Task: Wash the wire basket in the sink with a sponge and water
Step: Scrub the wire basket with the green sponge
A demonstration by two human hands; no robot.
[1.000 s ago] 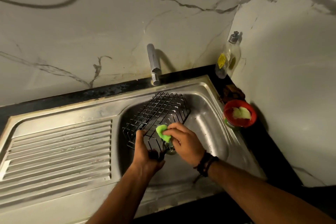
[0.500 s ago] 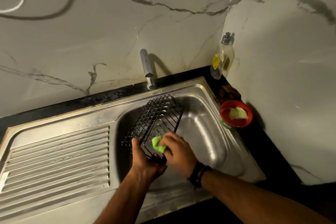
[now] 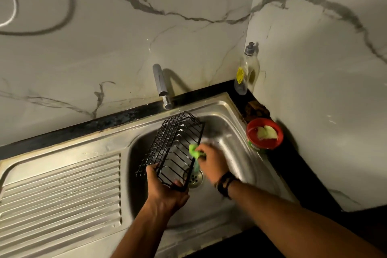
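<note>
A black wire basket [image 3: 173,142] is held tilted on its side over the steel sink [image 3: 234,153]. My left hand [image 3: 165,190] grips its near end from below, fingers curled round the wires. My right hand [image 3: 211,163] pinches a green sponge [image 3: 194,153] and presses it against the basket's right side rim. The right hand is slightly blurred. The drain [image 3: 195,178] shows just under the basket. No water runs from the tap [image 3: 161,86].
A ribbed draining board [image 3: 62,190] lies left of the basin. A soap bottle [image 3: 247,69] stands in the back right corner. A red bowl [image 3: 265,134] with soap pieces sits on the dark counter beside the sink, next to a brown scrubber [image 3: 256,111].
The basket has been turned from lying flatter to standing more on its side. My right hand with the sponge has shifted from the near end to the basket's right rim.
</note>
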